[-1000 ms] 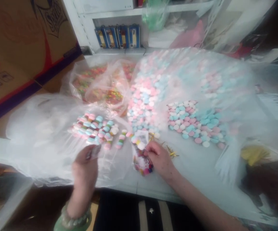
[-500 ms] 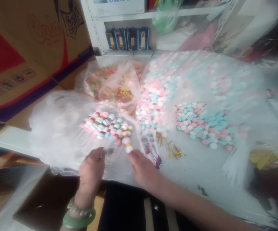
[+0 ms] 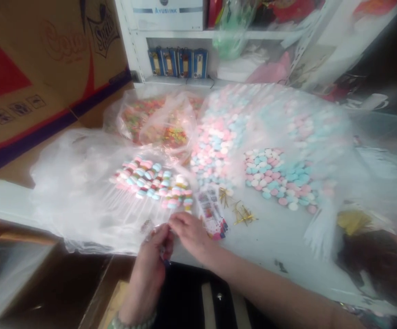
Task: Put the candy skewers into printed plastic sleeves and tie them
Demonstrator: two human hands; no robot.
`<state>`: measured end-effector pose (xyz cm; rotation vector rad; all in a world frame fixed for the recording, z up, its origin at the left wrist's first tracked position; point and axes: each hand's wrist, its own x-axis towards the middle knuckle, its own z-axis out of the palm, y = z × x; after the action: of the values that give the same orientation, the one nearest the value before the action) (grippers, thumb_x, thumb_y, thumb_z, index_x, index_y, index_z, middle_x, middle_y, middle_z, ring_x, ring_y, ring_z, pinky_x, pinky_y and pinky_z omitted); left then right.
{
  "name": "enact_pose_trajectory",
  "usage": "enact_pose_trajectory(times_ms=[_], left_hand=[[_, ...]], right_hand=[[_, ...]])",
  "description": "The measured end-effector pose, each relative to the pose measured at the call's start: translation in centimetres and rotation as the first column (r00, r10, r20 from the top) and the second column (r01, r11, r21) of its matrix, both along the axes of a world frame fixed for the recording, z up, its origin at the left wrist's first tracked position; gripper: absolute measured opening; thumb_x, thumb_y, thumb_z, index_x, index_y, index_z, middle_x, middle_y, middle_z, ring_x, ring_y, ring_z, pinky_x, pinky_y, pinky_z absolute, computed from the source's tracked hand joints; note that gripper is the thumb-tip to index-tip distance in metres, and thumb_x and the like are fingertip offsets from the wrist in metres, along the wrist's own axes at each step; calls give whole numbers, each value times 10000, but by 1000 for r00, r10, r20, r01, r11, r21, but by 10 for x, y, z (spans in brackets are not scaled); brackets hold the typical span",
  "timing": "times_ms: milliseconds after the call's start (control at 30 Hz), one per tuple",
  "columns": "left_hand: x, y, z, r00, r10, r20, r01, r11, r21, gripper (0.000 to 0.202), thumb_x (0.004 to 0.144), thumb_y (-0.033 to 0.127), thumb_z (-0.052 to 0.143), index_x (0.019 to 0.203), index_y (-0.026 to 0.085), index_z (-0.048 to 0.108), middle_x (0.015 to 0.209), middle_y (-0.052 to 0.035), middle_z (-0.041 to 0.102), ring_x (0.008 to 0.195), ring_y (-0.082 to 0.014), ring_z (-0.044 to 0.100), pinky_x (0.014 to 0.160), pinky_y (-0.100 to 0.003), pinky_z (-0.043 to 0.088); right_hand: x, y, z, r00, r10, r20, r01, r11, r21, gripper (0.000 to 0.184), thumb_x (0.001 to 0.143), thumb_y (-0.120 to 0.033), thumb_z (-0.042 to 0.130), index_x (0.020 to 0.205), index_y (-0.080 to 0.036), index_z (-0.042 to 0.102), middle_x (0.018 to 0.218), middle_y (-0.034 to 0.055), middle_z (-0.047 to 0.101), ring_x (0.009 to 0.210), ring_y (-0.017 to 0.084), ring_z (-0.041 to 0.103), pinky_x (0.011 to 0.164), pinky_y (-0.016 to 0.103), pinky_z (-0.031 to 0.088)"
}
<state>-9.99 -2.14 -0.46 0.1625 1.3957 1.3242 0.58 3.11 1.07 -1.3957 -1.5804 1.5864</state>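
Counter (image 3: 274, 260) w/ pastel candy in clear plastic bags, cardboard box (image 3: 30, 68) far left, both hands together at near edge.
Left hand (image 3: 147, 278): grip closed tight, pinching small clear wrapper (image 3: 147, 227), partly hidden. Right hand (image 3: 190, 235): grip half curled, fingers (image 3: 176, 221) touching left hand; can't tell if it holds anything. Candy sticks (image 3: 150, 180) lie just past hands, printed packets (image 3: 210, 212) to right, gold twist ties (image 3: 243, 214) further right.
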Motion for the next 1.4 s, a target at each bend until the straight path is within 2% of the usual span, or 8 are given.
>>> enact_pose_trajectory(times_ms=[100, 267, 367, 633, 733, 867, 1133, 1400], left_hand=[[16, -2, 2, 999, -16, 28, 16, 1000, 26, 317, 591, 336, 862, 677, 137, 631, 574, 36, 527, 457, -56, 426, 399, -167, 275], [3, 1, 15, 966, -90, 241, 97, 995, -14, 331, 672, 280, 838, 932, 120, 711, 647, 13, 573, 466, -61, 439, 432, -182, 366], [-9, 4, 23, 941, -71, 331, 68, 997, 20, 252, 795, 273, 741, 990, 117, 711, 783, -58, 649, 582, -109, 556, 544, -230, 484], [13, 21, 16, 993, -31, 114, 5, 976, 217, 197, 868, 299, 662, 979, 158, 745, 1001, -70, 730, 924, -199, 662, 825, -301, 538], [16, 21, 14, 985, -121, 120, 91, 969, 228, 287, 853, 387, 688, 1046, 184, 752, 1060, -72, 739, 976, -219, 662, 849, -318, 534], [14, 17, 15, 959, -242, 148, 221, 964, 148, 307, 735, 327, 815, 972, 138, 771, 998, -102, 751, 917, -221, 681, 814, -325, 558], [19, 24, 10, 1000, 9, 4, -9, 998, 65, 270, 521, 200, 910, 719, 119, 744, 725, -40, 728, 667, -155, 665, 607, -247, 560], [14, 22, 20, 986, -140, 90, 137, 990, 46, 221, 728, 288, 811, 866, 131, 739, 808, -79, 743, 675, -201, 685, 542, -296, 578]], right_hand=[[-4, 2, -1, 981, -102, -162, 72, 981, -182, 247, 853, -276, 540, 619, -210, 494, 542, -54, 470, 545, 129, 497, 543, 246, 356], [28, 4, 0, 962, -215, -167, 223, 974, 32, 275, 832, -341, 553, 596, -209, 501, 592, -41, 506, 622, 131, 486, 616, 254, 365], [48, 4, 8, 973, -166, -159, 173, 985, 30, 310, 856, -347, 542, 581, -212, 492, 581, -39, 508, 612, 134, 488, 634, 261, 386], [44, -16, 3, 948, -27, -316, 38, 999, 31, 107, 756, -283, 651, 686, -211, 686, 1012, 21, 646, 1002, 189, 584, 906, 312, 426], [46, -16, -1, 963, -71, -262, 56, 996, -64, 155, 765, -272, 643, 628, -202, 658, 778, -8, 621, 828, 162, 570, 781, 286, 432], [54, -8, 2, 965, -138, -223, 90, 973, -214, 192, 767, -266, 627, 592, -187, 613, 581, -39, 510, 637, 128, 481, 627, 255, 371], [57, -1, 15, 938, -109, -330, 24, 968, -249, 122, 738, -225, 660, 623, -186, 646, 634, -33, 575, 699, 131, 522, 669, 240, 413], [58, 8, 10, 973, -72, -219, 44, 990, -131, 267, 764, -194, 617, 520, -184, 510, 523, -57, 459, 560, 93, 430, 547, 223, 330]])
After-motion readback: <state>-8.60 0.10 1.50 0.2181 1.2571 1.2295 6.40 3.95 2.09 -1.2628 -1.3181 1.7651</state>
